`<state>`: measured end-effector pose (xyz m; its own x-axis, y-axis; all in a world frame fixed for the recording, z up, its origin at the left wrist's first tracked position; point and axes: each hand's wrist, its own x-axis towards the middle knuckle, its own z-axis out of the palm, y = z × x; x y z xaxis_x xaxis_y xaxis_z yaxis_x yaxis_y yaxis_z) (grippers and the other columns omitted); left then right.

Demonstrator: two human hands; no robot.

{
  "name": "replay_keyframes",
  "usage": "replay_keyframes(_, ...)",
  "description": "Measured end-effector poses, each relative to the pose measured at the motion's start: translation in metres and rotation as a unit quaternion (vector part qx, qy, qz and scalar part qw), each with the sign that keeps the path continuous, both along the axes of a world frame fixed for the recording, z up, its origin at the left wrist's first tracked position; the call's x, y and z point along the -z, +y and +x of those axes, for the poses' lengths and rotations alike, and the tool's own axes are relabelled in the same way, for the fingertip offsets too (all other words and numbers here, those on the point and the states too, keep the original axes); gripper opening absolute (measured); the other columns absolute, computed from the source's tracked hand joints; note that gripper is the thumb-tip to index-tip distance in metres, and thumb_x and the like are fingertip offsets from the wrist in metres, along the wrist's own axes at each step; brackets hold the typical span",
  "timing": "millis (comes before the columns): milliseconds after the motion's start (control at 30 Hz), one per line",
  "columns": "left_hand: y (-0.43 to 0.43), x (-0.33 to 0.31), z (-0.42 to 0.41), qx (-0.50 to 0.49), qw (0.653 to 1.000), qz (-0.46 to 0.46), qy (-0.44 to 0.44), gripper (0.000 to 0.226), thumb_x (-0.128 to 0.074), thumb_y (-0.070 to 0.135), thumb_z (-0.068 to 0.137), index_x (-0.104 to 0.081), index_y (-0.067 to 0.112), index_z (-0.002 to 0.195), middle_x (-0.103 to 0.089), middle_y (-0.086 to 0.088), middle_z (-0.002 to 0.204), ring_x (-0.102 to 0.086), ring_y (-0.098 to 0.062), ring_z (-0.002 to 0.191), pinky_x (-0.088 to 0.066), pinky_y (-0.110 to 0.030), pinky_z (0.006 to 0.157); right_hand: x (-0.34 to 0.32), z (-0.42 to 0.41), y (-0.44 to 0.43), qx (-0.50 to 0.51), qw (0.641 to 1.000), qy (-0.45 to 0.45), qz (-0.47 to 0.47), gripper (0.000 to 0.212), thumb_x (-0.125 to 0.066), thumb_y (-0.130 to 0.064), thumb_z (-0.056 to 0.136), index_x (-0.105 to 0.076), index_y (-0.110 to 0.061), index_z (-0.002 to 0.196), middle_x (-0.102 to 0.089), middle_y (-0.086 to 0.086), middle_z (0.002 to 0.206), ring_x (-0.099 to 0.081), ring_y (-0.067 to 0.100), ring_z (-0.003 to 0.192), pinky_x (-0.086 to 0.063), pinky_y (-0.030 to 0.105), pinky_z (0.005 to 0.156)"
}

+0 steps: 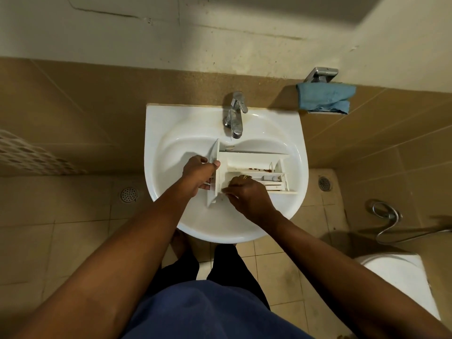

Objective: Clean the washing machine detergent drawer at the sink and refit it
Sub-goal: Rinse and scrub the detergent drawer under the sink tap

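The white detergent drawer [254, 162] lies across the white sink [171, 133], its front panel to the left and its compartments facing up. Brown specks of residue line one compartment. My left hand [199, 173] grips the drawer's front panel, fingers curled round its edge. My right hand [244, 192] rests at the near compartment close to the panel, its fingertips bent down into the drawer; what they touch is hidden. A chrome tap [234, 116] stands at the back of the sink, its spout above the drawer's far side.
A blue cloth [325, 97] hangs on a metal holder on the wall at the right. A toilet [401, 277] sits at the lower right with a spray hose [389, 216] beside it. Floor drains lie on both sides of the sink.
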<state>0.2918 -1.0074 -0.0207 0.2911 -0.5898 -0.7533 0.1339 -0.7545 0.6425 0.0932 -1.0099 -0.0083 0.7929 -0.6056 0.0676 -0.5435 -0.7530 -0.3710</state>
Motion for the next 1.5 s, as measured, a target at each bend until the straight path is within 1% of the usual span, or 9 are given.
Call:
replay_keyframes(333,-0.001,-0.002,0.002,0.002,1.000,0.000,0.007,0.051,-0.073,0.032,0.094,-0.051,0.013,0.136,-0.072,-0.015,0.106,-0.074,-0.033,0.090,-0.064,-0.052,0.076,-0.017,0.007,-0.030,-0.020,0.991,0.094,0.093,0.006,-0.078,-0.022,0.080,-0.074,-0.021,0.077,-0.066,-0.005,0.081,-0.062,0.017,0.069,-0.040,0.024,0.058)
replay_keyframes(467,0.000,-0.001,0.003,0.000,1.000,0.002,0.014,0.052,-0.074,0.032,0.094,-0.050,0.013,0.136,-0.072,-0.015,0.105,-0.074,-0.033,0.089,-0.064,-0.053,0.078,-0.014,0.007,-0.044,0.178,0.939,0.016,0.294,0.009,-0.086,-0.019,0.079,-0.080,-0.018,0.073,-0.073,-0.007,0.072,-0.064,0.006,0.065,-0.050,0.025,0.066)
replay_keyframes(600,-0.002,-0.002,0.003,0.004,1.000,0.004,0.017,0.053,-0.074,0.031,0.094,-0.050,0.013,0.137,-0.071,-0.015,0.108,-0.073,-0.033,0.092,-0.064,-0.053,0.079,-0.014,0.020,-0.055,0.217,0.916,0.090,0.326,0.017,-0.095,-0.028,0.068,-0.079,-0.024,0.066,-0.070,-0.011,0.064,-0.062,0.002,0.064,-0.046,0.019,0.060)
replay_keyframes(867,-0.001,-0.004,0.002,-0.001,1.000,0.001,0.007,0.055,-0.075,0.032,0.092,-0.051,0.013,0.137,-0.072,-0.013,0.105,-0.074,-0.032,0.091,-0.064,-0.052,0.078,-0.031,0.056,-0.085,0.201,0.844,0.272,0.417,0.029,-0.096,-0.015,0.067,-0.076,0.000,0.081,-0.075,0.010,0.068,-0.072,0.020,0.060,-0.065,0.036,0.068)
replay_keyframes(1067,-0.001,-0.005,0.000,-0.011,1.000,0.006,0.007,0.056,-0.077,0.032,0.090,-0.051,0.015,0.136,-0.072,-0.012,0.105,-0.074,-0.031,0.090,-0.065,-0.051,0.077,-0.039,0.078,-0.093,0.121,0.844,0.326,0.408,0.023,-0.093,-0.001,0.065,-0.075,0.002,0.080,-0.073,0.014,0.065,-0.076,0.028,0.069,-0.065,0.046,0.065)
replay_keyframes(1233,0.000,-0.007,0.002,-0.016,1.000,0.009,0.018,0.056,-0.078,0.032,0.089,-0.051,0.015,0.136,-0.072,-0.012,0.106,-0.074,-0.031,0.093,-0.064,-0.052,0.078,-0.026,0.058,-0.095,0.079,0.899,0.240,0.357,0.026,-0.099,-0.015,0.060,-0.079,-0.007,0.075,-0.076,0.007,0.074,-0.069,0.008,0.057,-0.059,0.025,0.058)
replay_keyframes(1333,0.000,-0.009,0.001,-0.012,1.000,0.008,0.019,0.057,-0.077,0.031,0.090,-0.051,0.015,0.137,-0.072,-0.012,0.107,-0.074,-0.031,0.092,-0.064,-0.052,0.079,-0.009,0.030,-0.089,0.145,0.930,0.078,0.329,0.018,-0.096,-0.018,0.066,-0.081,-0.011,0.073,-0.076,-0.001,0.071,-0.070,0.011,0.063,-0.057,0.027,0.066)
replay_keyframes(1367,0.000,-0.009,0.001,-0.012,1.000,0.007,0.021,0.057,-0.077,0.031,0.090,-0.051,0.014,0.138,-0.072,-0.012,0.106,-0.074,-0.031,0.092,-0.064,-0.052,0.079,-0.005,0.024,-0.088,0.218,0.910,-0.012,0.352,0.014,-0.092,-0.013,0.071,-0.080,-0.007,0.073,-0.076,0.005,0.071,-0.072,0.017,0.063,-0.058,0.030,0.067)
replay_keyframes(1500,-0.001,-0.012,0.003,-0.004,1.000,0.008,0.021,0.057,-0.076,0.031,0.091,-0.050,0.013,0.139,-0.072,-0.013,0.106,-0.075,-0.032,0.091,-0.064,-0.052,0.081,-0.004,0.030,-0.100,0.403,0.711,-0.279,0.504,0.010,-0.081,0.000,0.083,-0.076,0.006,0.090,-0.074,0.026,0.085,-0.072,0.034,0.075,-0.062,0.040,0.080)
